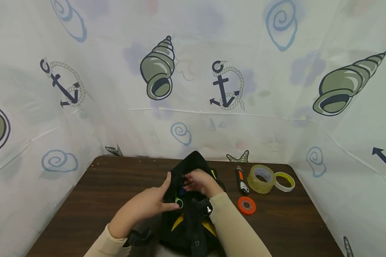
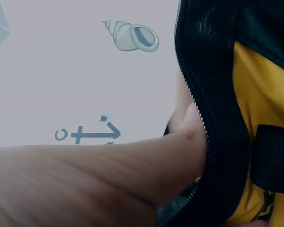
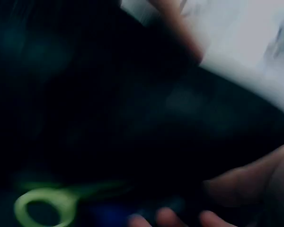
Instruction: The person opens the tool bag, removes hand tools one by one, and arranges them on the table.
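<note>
A black and yellow zippered bag (image 1: pixel 196 157) stands at the front middle of the table, its top pulled apart. With the thumb inside the mouth and other fingers on the outside, my left hand (image 1: pixel 151 201) holds the bag's left edge; the zipper (image 2: pixel 199 106) runs past it. My right hand (image 1: pixel 201 182) reaches into the mouth, fingers bent and thumb apart, nothing visible between them. Near its fingertips sit green-handled scissors (image 3: pixel 45 208) and a dark blue item (image 3: pixel 109 215), blurred in the right wrist view. The rest of the bag's inside is too dark to make out.
To the bag's right lie an orange-and-black utility knife (image 1: pixel 241 180), a wide clear tape roll (image 1: pixel 255 184), a white tape roll with yellow inside (image 1: pixel 285 188) and an orange tape roll (image 1: pixel 246 211). A patterned white cloth (image 1: pixel 193 85) hangs behind the brown table (image 1: pixel 125 171).
</note>
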`<action>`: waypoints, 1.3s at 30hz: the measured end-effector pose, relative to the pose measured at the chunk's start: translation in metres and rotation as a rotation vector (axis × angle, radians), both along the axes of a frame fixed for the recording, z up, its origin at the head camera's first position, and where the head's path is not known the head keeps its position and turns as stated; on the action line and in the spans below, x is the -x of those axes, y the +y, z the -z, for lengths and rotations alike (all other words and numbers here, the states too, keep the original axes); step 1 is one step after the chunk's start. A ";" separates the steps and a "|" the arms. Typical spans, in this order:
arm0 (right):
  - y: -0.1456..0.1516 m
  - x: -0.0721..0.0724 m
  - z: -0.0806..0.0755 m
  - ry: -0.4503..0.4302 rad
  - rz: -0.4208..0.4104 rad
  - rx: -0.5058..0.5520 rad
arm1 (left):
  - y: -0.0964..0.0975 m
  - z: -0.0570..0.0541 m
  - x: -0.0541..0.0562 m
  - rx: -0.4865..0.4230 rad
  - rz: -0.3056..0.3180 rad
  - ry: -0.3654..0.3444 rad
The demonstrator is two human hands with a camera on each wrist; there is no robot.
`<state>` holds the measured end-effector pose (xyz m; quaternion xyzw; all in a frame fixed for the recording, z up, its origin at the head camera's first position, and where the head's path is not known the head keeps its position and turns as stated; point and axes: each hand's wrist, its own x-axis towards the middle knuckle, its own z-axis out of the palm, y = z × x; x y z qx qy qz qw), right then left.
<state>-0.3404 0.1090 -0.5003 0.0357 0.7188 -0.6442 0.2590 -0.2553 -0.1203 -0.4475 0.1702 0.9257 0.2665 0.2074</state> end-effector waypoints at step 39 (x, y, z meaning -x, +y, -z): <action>-0.006 0.000 0.038 0.119 -0.074 -0.210 | 0.001 0.001 -0.001 0.024 -0.002 0.006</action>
